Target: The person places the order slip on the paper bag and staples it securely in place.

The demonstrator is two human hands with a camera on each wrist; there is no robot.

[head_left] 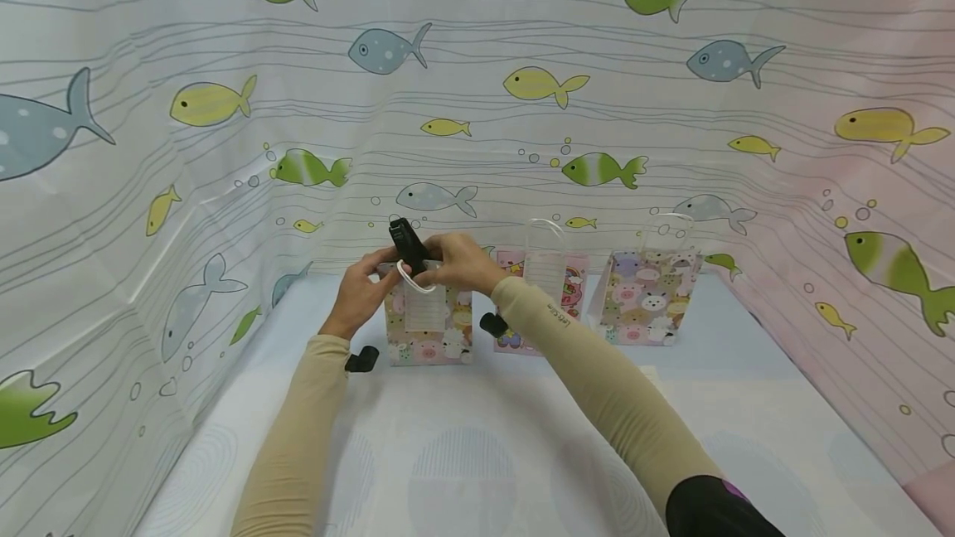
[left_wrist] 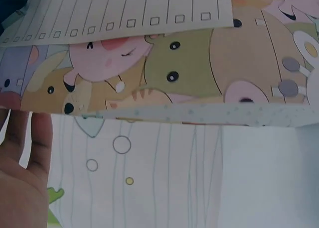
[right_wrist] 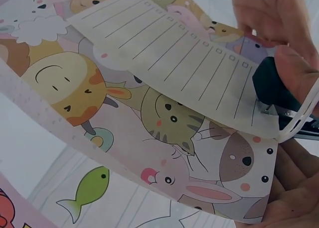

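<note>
An animal-print paper gift bag (head_left: 429, 350) stands upright, with a lined checklist slip (head_left: 424, 317) over its front near the top. My left hand (head_left: 351, 301) grips the bag's top edge from the left; its fingers go behind the bag in the left wrist view. My right hand (head_left: 466, 263) holds a black stapler (head_left: 406, 243) at the top edge. In the right wrist view the stapler (right_wrist: 266, 83) straddles the slip's upper end (right_wrist: 199, 63), beside the white cord handle (right_wrist: 304, 113). The right hand partly hides the bag's top corner.
Right of the worked bag stands a pink gift bag (head_left: 576, 280) with a slip on its front, partly behind my right forearm. Another animal-print bag (head_left: 647, 301) stands farther right. A fish-print sheet (head_left: 477, 147) rises behind the pale table (head_left: 462, 471).
</note>
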